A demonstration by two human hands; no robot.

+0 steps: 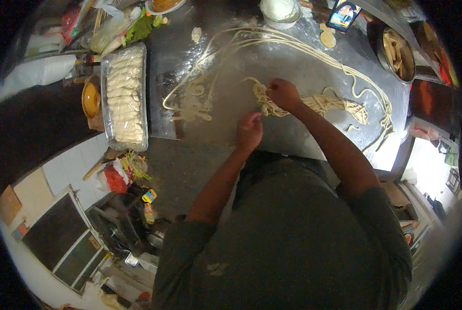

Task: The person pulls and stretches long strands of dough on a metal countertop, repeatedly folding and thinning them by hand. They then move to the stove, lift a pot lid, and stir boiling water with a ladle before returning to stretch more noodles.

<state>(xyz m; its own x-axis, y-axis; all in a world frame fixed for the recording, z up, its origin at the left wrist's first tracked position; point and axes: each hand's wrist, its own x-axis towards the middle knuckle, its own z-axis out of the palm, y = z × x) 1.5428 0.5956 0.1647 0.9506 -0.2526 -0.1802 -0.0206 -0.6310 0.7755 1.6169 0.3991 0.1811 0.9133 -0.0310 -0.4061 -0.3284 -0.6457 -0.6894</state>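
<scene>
A bundle of long, pale dough strands (316, 104) lies across the dark work table in front of me. My right hand (283, 94) is curled over the bundle's left part, with its fingers closed on the strands there. Just below the bundle's left end is my left hand (250, 132), its fingers bent inward; whether a strand is between them cannot be made out. Longer dough ropes (304, 45) sweep in a wide arc behind both hands and down the table's right side. On the left, more strands (192, 102) lie loosely looped and look blurred.
A clear plastic tray of dough pieces (124, 97) sits at the table's left edge. At the back are a bowl of white powder (280, 12) and a lit phone (343, 15). A metal pot (397, 54) stands at the right. Flour dusts the tabletop (231, 128).
</scene>
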